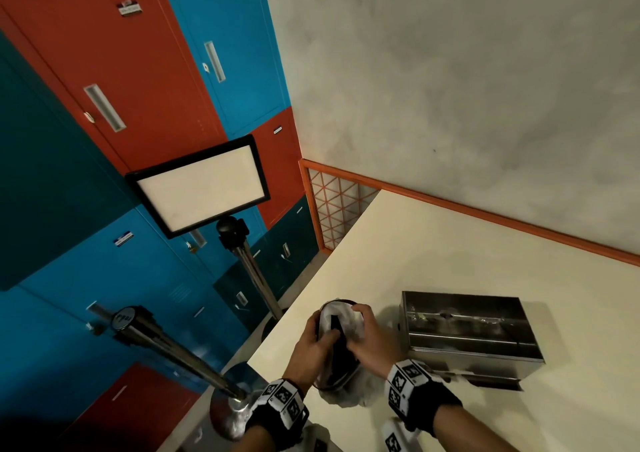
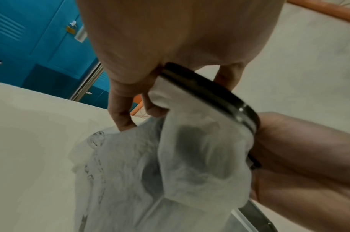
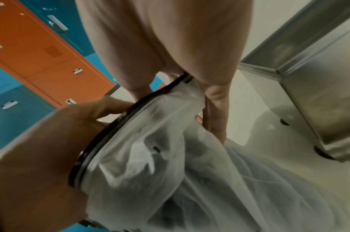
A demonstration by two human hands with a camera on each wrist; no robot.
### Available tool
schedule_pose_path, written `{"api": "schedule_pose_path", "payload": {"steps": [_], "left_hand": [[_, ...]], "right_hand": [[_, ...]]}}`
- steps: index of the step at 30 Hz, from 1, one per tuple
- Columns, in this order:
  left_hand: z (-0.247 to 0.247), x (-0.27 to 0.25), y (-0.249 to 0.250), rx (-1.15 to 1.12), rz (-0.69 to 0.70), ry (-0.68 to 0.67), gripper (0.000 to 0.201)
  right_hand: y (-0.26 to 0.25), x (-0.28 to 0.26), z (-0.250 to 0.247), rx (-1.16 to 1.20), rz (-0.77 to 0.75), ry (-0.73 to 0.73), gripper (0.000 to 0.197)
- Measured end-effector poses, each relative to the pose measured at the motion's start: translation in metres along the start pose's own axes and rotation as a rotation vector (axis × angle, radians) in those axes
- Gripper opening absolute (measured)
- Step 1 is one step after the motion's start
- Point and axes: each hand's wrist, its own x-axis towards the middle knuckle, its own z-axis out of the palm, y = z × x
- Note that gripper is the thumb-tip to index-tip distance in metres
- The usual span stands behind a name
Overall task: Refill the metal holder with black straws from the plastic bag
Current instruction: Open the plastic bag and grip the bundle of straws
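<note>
Black straws (image 1: 337,342): seen only as a dark mass inside the plastic bag (image 1: 343,316); single straws cannot be made out. The bag is translucent white and held between 2 hands above the table (image 1: 450,243), near its left edge and toward the near corner. Its loose lower part is crumpled on the tabletop.

A dark ring (image 2: 209,87) follows the bag's open mouth. Whether it belongs to the bag or is a separate item cannot be told.

Left hand (image 1: 311,344): on the left side of the mouth, fingers curled round the ring and the plastic, thumb over the dark mass. The left wrist view shows fingertips pinching a fold of the bag.

Right hand (image 1: 370,337): on the right side of the mouth, fingers curled over the top edge of the plastic and grasping it. The right wrist view shows the fingers pointing down along the bag's outer side.

Both wrists carry black bands with black-and-white marker squares.

Metal holder (image 1: 467,330): rectangular steel box standing on the table to the right of the bag, just beside the right hand and not touching it. It rests on small dark feet, seen in the right wrist view.

Surroundings: an orange trim (image 1: 485,216) runs along the table's far edge under a grey wall (image 1: 450,70). Off the left edge stand red and blue lockers (image 1: 121,70), a post carrying a blank framed sign (image 1: 201,185), and a 2nd chrome post (image 1: 166,344) nearer the camera.
</note>
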Motion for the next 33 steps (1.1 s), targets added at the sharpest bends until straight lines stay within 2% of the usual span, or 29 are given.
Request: {"api": "schedule_pose_path", "payload": {"steps": [3,6,11,16,19,24,26,28,33], "left_hand": [[0.004,0.008,-0.003,0.108,-0.011,0.055,0.038],[0.004,0.013,-0.003,0.082,-0.073,0.076,0.029],[-0.001,0.018,0.001,-0.007,-0.137,0.154,0.039],[-0.002,0.025,-0.010,0.102,-0.190,0.127,0.045],[-0.004,0.028,-0.016,0.146,-0.203,0.110,0.052],[-0.001,0.027,-0.012,0.059,-0.138,0.077,0.043],[0.002,0.025,-0.012,0.046,-0.085,0.031,0.035],[0.003,0.026,-0.015,0.129,-0.073,0.005,0.033],[-0.002,0.034,-0.013,0.121,-0.179,0.060,0.038]], "right_hand": [[-0.004,0.005,-0.001,-0.074,0.001,-0.018,0.060],[-0.001,0.013,-0.001,-0.116,0.007,-0.020,0.056],[0.007,0.018,-0.003,-0.101,-0.009,0.027,0.035],[0.017,0.024,-0.004,-0.060,0.003,-0.002,0.019],[0.019,0.026,-0.004,-0.009,0.047,-0.027,0.032],[0.019,0.034,-0.003,0.102,0.105,-0.018,0.032],[0.020,0.036,-0.001,0.060,0.101,0.004,0.031],[0.023,0.036,0.004,-0.017,0.113,0.022,0.028],[0.031,0.040,0.014,-0.139,0.155,0.065,0.031]]}}
